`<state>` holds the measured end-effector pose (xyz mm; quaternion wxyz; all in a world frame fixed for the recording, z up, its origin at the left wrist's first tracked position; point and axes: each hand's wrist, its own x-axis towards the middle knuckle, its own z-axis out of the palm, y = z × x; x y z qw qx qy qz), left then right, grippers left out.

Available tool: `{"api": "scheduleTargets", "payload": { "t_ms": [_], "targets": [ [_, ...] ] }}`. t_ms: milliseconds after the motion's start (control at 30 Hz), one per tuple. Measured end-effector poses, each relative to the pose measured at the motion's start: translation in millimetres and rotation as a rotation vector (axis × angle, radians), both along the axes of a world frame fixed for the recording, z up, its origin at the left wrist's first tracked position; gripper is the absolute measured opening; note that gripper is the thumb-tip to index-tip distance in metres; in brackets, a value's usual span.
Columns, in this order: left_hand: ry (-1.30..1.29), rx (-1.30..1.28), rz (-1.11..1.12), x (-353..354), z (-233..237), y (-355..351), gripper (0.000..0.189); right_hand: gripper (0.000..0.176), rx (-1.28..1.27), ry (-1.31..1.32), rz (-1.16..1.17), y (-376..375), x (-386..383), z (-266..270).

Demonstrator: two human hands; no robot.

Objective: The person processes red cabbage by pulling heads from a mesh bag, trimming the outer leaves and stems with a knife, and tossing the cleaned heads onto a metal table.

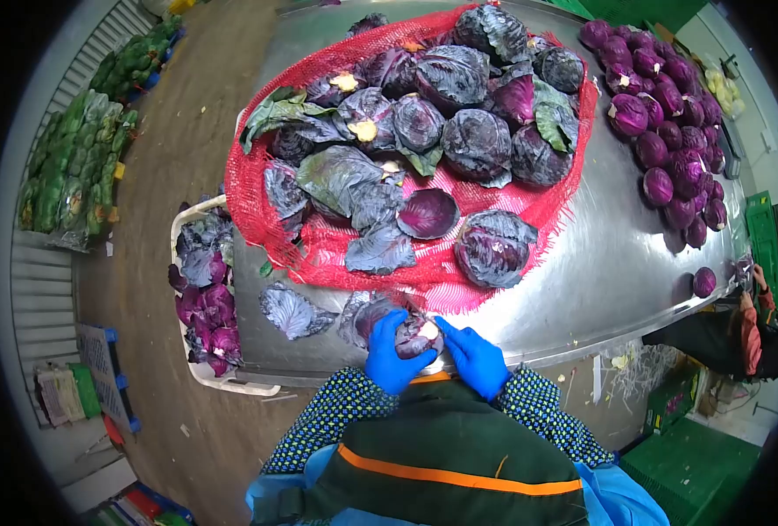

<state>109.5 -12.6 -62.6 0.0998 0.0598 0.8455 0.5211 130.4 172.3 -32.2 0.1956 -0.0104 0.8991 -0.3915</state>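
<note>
At the table's near edge, my left hand (394,358), in a blue glove, is wrapped round a red cabbage (417,337) with its pale cut stem facing up. My right hand (478,359), also gloved in blue, is closed against the cabbage's right side, its fingertips close to the stem. Whatever it may grip is too small or hidden to make out. Loose outer leaves (294,311) lie left of my hands. Just beyond is an opened red mesh sack (258,206) with several untrimmed red cabbages (477,145) on it.
Glossy peeled cabbages (661,114) are heaped at the table's right, one single cabbage (704,281) near the edge. A white crate (198,368) of discarded leaves stands at the left. Another person (748,324) is at far right. Filled green sacks (74,167) stand along the left wall.
</note>
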Motion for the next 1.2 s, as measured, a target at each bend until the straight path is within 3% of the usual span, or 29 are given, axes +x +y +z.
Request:
{"api": "scheduleTargets", "payload": {
  "t_ms": [67,100,133,233,267,300,367,500,733,833,1067,1133,1200],
  "targets": [
    [-0.003,-0.004,-0.072,2.5,9.0,-2.6,0.077,0.042,-0.145,-0.031,-0.129,8.1,-5.0,-44.9],
    [0.002,-0.013,-0.137,2.5,11.1,-5.0,0.078,0.043,-0.295,-0.056,-0.251,5.5,-17.1,-45.4],
    [0.048,-0.012,-0.134,4.2,5.3,-8.9,0.081,0.044,-0.502,-0.324,-0.335,4.9,-20.4,-42.4],
    [-0.187,0.072,-0.056,-1.4,-3.7,-21.5,0.084,0.042,-0.588,-0.349,-0.395,-9.3,-15.8,-18.5],
    [-0.207,0.069,-0.043,-2.9,-5.0,-24.2,0.087,0.04,-0.399,-0.137,-0.286,-7.9,-13.6,-14.3],
    [-0.209,0.069,-0.037,-2.9,-2.8,-23.5,0.087,0.04,-0.399,-0.14,-0.28,-4.8,-12.4,-4.8],
    [-0.251,0.047,0.012,-2.6,3.1,-19.8,0.086,0.041,-0.214,0.153,-0.007,3.7,-9.4,12.6],
    [-0.186,0.112,0.077,0.5,-14.1,-14.6,0.084,0.045,-0.088,0.092,0.114,8.4,4.3,13.4],
    [-0.149,-0.074,0.015,-0.1,2.5,-8.8,0.083,0.046,-0.186,0.08,0.085,10.5,2.9,-5.2],
    [-0.222,0.07,0.054,0.3,2.9,-6.9,0.083,0.047,-0.19,0.048,0.045,9.7,7.3,-2.9],
    [-0.141,-0.039,0.03,1.1,-4.3,-6.7,0.082,0.047,-0.177,0.084,0.037,7.0,5.2,-1.1],
    [-0.086,-0.058,0.016,2.4,-5.9,-6.3,0.082,0.046,-0.026,0.008,-0.009,4.7,-1.4,-2.7],
    [-0.022,-0.071,0.013,2.1,-7.9,-4.9,0.083,0.044,-0.173,-0.02,-0.234,7.7,-12.1,-32.0]
  ]
}}
